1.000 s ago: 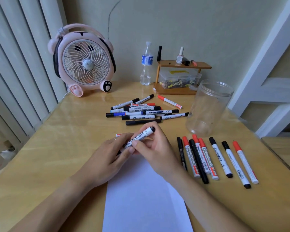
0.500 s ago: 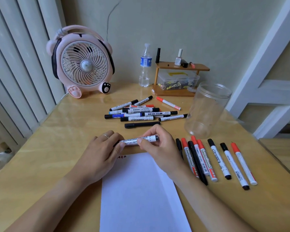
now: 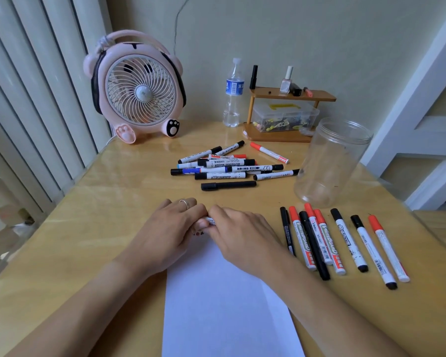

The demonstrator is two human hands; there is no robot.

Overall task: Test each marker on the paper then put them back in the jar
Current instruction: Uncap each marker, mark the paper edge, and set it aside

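1. Risk of ink in the wrong place: both hands meet over the top edge of the paper (image 3: 227, 300), gripping one marker (image 3: 211, 220); with a sudden give of the cap, a likely jerk of the tip across the table (image 3: 93, 228) or a finger rather than the sheet.
2. Risk of a knock to the right: row of markers (image 3: 343, 243) lying just beside the right forearm; an elbow swing could scatter them or nudge the jar (image 3: 330, 161), standing open and apparently empty beyond the row.
3. Risk of mixing sorted from unsorted: pile of markers (image 3: 227, 166) well apart behind the hands; a dropped marker could roll in among them.
4. Left hand (image 3: 170, 228): fingers curled narrow around one end of the marker; ring (image 3: 184, 203) showing on one finger; thumb hidden.
5. Right hand (image 3: 240, 233): fingers curled tight over the other end, knuckles up; only a short white stretch of barrel visible between the two hands.
6. Cap on or off: cannot tell, both ends covered.
7. A few small marks on the paper just below the grip; otherwise blank.
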